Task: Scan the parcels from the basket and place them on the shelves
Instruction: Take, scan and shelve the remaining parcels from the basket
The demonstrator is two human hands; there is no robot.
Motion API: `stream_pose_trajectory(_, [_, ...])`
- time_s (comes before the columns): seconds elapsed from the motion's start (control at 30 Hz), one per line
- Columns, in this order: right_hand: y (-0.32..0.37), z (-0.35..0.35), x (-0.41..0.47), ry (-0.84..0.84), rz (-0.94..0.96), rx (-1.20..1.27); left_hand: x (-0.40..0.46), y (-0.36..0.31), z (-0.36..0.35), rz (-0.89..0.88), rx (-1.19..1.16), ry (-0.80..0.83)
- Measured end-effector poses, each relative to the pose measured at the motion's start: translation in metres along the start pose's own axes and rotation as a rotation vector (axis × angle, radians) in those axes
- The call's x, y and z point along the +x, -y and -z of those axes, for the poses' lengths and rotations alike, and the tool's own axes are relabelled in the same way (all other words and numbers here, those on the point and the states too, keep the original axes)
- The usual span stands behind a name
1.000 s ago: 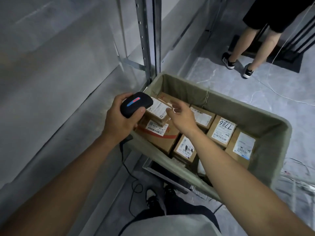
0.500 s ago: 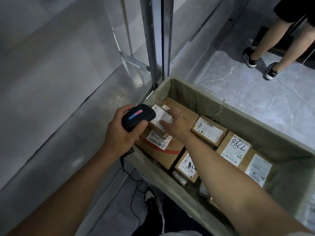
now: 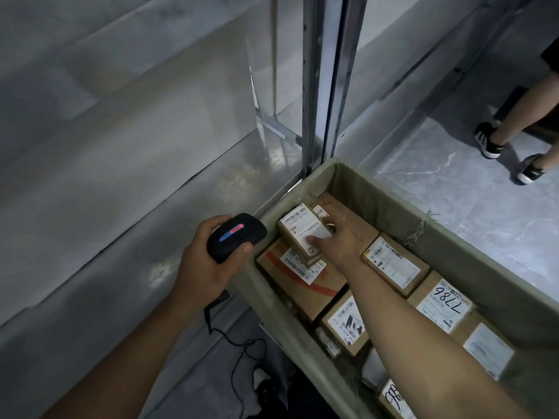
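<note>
Parcels (image 3: 393, 264) crowd the basket (image 3: 472, 246); shelf (image 3: 151, 225) at nine o'clock bare. Right hand (image 3: 338, 240) clasps the top box (image 3: 302, 231), left hand (image 3: 208, 264) grips the scanner (image 3: 236, 235); nearly everything remains.

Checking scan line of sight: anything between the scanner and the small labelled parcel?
Head view: only the basket's fabric rim lies between the scanner and the small parcel.
</note>
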State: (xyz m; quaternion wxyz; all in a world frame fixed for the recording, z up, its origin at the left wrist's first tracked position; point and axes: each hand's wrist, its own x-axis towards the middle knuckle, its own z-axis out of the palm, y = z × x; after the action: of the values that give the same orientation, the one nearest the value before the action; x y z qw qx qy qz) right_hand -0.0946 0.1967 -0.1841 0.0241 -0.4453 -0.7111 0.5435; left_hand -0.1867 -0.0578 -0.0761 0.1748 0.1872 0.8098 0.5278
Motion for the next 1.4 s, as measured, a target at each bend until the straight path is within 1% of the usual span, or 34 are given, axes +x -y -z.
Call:
stream_pose_trajectory(0.2, [-0.012, 0.006, -0.034, -0.102, 0.029, 0.086, -0.037, -0.002, 0.025, 0.006, -0.015, -0.076])
stream_pose_trajectory(0.3, [-0.007, 0.010, -0.070, -0.139, 0.084, 0.109, -0.064, -0.001, 0.045, 0.006, -0.052, -0.123])
stream_pose_trajectory(0.4, [0.008, 0.008, -0.113, -0.131, 0.178, 0.110, -0.094, 0.003, 0.067, -0.005, -0.094, -0.173])
stream_pose_trajectory(0.53, [0.041, -0.010, -0.181, -0.038, 0.306, 0.128, -0.142, 0.003, 0.104, -0.016, -0.131, -0.231])
stream_pose_trajectory(0.67, [0.072, -0.040, -0.237, 0.058, 0.469, 0.059, -0.190, 0.011, 0.146, -0.017, -0.147, -0.332])
stream_pose_trajectory(0.77, [0.087, -0.067, -0.273, 0.141, 0.531, 0.046, -0.225, 0.013, 0.174, -0.020, -0.161, -0.401])
stream_pose_trajectory(0.97, [0.103, -0.118, -0.331, 0.362, 0.657, -0.031, -0.301, 0.013, 0.225, -0.047, -0.160, -0.546])
stream_pose_trajectory(1.1, [0.110, -0.150, -0.359, 0.468, 0.756, -0.128, -0.350, 0.020, 0.260, -0.070, -0.061, -0.616])
stream_pose_trajectory(1.23, [0.120, -0.175, -0.383, 0.620, 0.823, -0.222, -0.397, 0.019, 0.290, -0.085, 0.010, -0.618])
stream_pose_trajectory(1.4, [0.137, -0.204, -0.407, 0.743, 0.922, -0.295, -0.441, 0.018, 0.313, -0.087, 0.116, -0.634])
